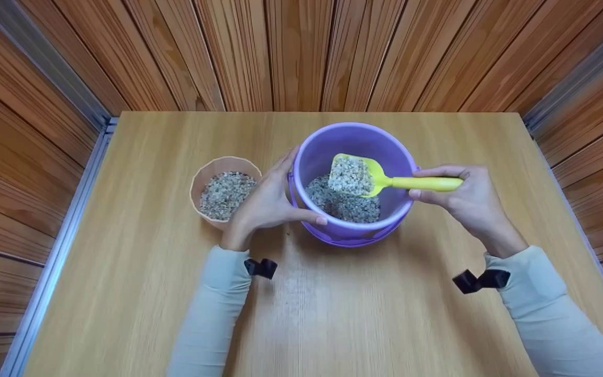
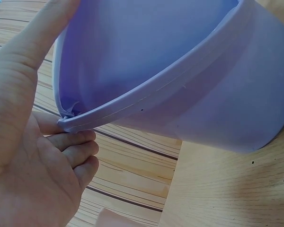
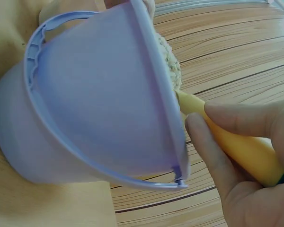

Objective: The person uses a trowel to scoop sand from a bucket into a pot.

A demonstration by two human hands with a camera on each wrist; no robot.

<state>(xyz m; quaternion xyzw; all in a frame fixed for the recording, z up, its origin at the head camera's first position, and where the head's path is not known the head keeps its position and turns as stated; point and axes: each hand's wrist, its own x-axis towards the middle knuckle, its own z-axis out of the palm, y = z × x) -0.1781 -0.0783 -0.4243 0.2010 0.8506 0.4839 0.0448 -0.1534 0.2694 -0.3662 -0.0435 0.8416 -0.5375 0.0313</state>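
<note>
A purple bucket stands on the table with grey gravel in its bottom. My left hand grips the bucket's left side, thumb toward the front of the rim; in the left wrist view its fingers bend beneath the rim. My right hand holds a yellow scoop by its handle. The scoop's blade, heaped with pale gravel, is over the bucket's opening. In the right wrist view thumb and fingers close round the handle, and the heap shows above the rim.
Left of the bucket, beside my left wrist, a peach-coloured pot holds more gravel. The bucket's handle hangs down its side. Wood-patterned panels enclose the wooden table at the back and sides.
</note>
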